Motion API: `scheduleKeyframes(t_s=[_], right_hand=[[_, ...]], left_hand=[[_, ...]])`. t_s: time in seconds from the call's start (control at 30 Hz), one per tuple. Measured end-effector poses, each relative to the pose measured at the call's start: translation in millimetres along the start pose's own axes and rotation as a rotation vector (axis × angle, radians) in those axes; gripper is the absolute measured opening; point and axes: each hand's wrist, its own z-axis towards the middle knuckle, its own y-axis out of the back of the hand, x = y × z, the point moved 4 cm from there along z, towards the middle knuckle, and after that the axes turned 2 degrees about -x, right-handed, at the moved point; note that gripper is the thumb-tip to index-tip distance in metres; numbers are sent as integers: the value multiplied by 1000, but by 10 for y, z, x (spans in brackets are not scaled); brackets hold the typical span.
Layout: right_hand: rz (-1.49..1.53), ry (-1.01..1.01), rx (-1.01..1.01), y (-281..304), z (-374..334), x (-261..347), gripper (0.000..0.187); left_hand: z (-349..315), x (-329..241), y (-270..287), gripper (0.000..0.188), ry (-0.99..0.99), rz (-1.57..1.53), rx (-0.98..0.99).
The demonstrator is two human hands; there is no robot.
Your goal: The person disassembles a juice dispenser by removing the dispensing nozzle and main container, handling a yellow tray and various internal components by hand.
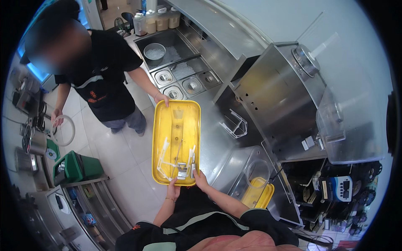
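- Your yellow tray [176, 125] is held up in front of you, long side pointing away, beside the steel counter [211, 119].
- Your left hand [173, 190] grips the middle of its near edge.
- Your right hand [201, 180] pinches the tray's near right corner; the thumb may also touch a small metal cylinder [193, 169], but the view is too small to be sure.
- In the tray, a white frame [164, 151] lies along the left edge, a thin rod [177, 156] slants across the near half, and a silver block [181, 171] sits by the near edge.
- At the tray's far edge, a co-worker's hand [162, 98] holds on; the other hand [56, 117] grasps a pale ring [73, 133].
- On the counter, right of your tray, lies a white bracket [240, 133].
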Motion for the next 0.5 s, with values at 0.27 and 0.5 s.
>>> scheduleKeyframes(t_s=[0.27, 0.5], right_hand=[[18, 35, -106, -6, -504, -489, 45], [461, -355, 36, 149, -190, -784, 51]], left_hand=[[-173, 58, 276, 44, 97, 133, 29], [142, 435, 186, 43, 178, 99, 62]])
